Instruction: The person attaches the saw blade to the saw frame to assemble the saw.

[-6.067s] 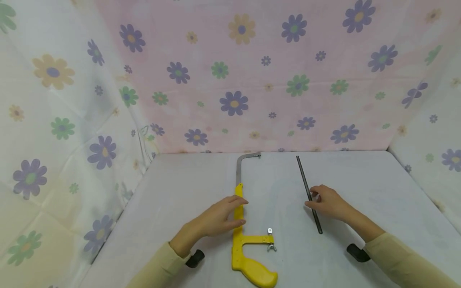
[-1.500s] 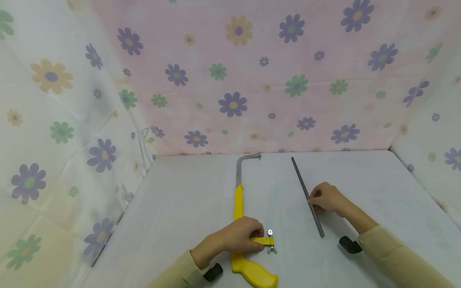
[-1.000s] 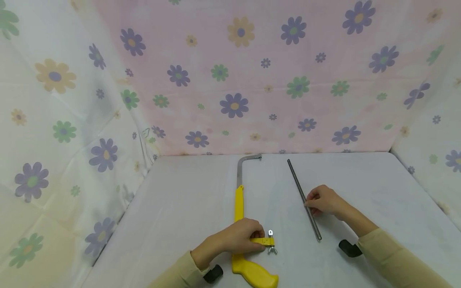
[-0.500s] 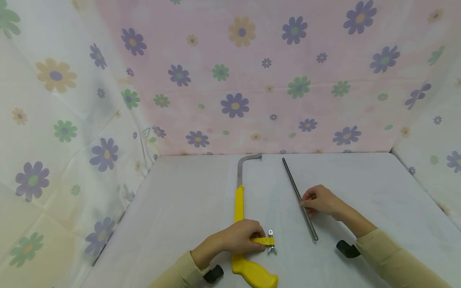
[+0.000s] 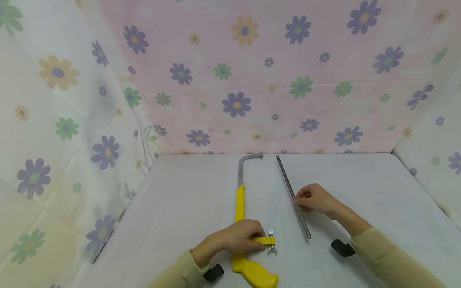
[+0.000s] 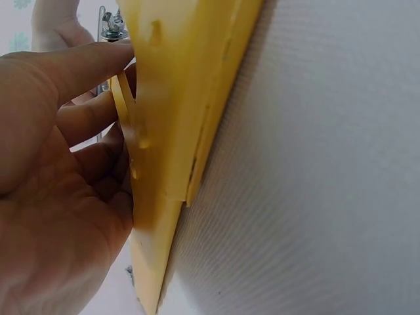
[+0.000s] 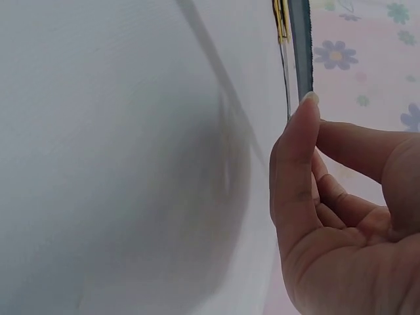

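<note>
Left hand grips the crossbar of the saw frame on the counter; right hand pinches the toothed blade mid-length, to the frame's right. The blade (probably light, stiff yet springy) is best taken by its flat faces, clear of the teeth.

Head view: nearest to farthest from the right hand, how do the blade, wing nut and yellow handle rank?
1. Blade: pinched by the right hand.
2. Wing nut: lower left of the hand.
3. Yellow handle: lowest, at the bottom edge.
</note>
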The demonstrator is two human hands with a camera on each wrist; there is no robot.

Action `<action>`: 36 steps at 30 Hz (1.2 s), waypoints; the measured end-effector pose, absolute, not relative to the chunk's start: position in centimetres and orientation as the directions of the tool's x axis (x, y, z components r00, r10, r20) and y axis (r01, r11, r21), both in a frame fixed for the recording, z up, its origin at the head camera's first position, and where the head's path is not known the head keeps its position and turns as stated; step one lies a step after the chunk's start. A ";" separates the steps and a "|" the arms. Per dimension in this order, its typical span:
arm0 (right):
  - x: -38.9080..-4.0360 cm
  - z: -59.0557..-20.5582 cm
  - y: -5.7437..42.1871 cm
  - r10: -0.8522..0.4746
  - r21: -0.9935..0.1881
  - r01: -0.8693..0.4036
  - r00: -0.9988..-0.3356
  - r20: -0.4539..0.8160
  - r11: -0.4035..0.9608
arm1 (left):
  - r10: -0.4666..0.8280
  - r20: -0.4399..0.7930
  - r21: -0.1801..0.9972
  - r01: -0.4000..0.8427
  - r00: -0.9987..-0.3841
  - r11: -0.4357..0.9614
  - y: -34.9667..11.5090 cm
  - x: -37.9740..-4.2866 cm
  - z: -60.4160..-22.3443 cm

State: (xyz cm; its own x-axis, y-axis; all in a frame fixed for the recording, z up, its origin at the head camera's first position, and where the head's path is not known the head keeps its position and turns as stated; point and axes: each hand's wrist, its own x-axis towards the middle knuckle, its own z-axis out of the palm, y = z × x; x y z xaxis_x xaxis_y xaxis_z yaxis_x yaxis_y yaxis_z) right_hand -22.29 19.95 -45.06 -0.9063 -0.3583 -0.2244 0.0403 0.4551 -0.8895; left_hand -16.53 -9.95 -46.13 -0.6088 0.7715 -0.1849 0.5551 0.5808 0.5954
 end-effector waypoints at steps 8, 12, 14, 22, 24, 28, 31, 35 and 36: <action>-22.9 -45.3 19.0 -0.377 -0.907 0.047 -0.899 -0.221 0.419 | 0.786 -0.185 0.569 0.587 -0.591 0.575 -9.9 -16.7 -46.0; -23.1 -45.5 18.6 -0.385 -0.911 0.051 -0.896 -0.223 0.409 | 0.793 -0.180 0.563 0.600 -0.582 0.568 -10.0 -16.9 -46.2; -23.2 -45.5 18.3 -0.393 -0.914 0.047 -0.893 -0.220 0.404 | 0.796 -0.181 0.561 0.603 -0.578 0.566 -10.0 -17.0 -46.3; -23.4 -45.6 17.2 -0.399 -0.925 0.071 -0.888 -0.229 0.374 | 0.807 -0.182 0.564 0.612 -0.562 0.554 -10.1 -17.0 -46.1; -23.5 -45.6 17.0 -0.403 -0.927 0.074 -0.886 -0.230 0.367 | 0.806 -0.184 0.565 0.611 -0.562 0.554 -10.1 -17.0 -46.0; -23.7 -45.6 16.7 -0.411 -0.932 0.079 -0.882 -0.231 0.354 | 0.805 -0.189 0.566 0.607 -0.562 0.557 -10.1 -16.9 -45.8; -23.8 -45.6 16.5 -0.408 -0.933 0.089 -0.882 -0.237 0.349 | 0.809 -0.183 0.567 0.612 -0.559 0.551 -10.1 -16.9 -45.8; -23.9 -45.7 16.4 -0.403 -0.933 0.100 -0.882 -0.244 0.344 | 0.815 -0.176 0.570 0.618 -0.552 0.541 -10.1 -17.0 -45.9; -24.0 -45.7 16.4 -0.403 -0.934 0.101 -0.882 -0.243 0.344 | 0.815 -0.178 0.573 0.616 -0.551 0.541 -10.1 -17.0 -46.0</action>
State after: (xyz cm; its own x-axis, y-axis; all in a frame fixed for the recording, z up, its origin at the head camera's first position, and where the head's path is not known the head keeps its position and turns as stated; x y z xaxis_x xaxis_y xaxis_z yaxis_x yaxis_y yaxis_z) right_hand -23.95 16.40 -45.66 -0.8823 -0.4029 -0.2434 0.1007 0.3436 -0.9337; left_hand -16.99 -10.10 -45.97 -0.5507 0.8155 -0.1780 0.6158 0.5409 0.5729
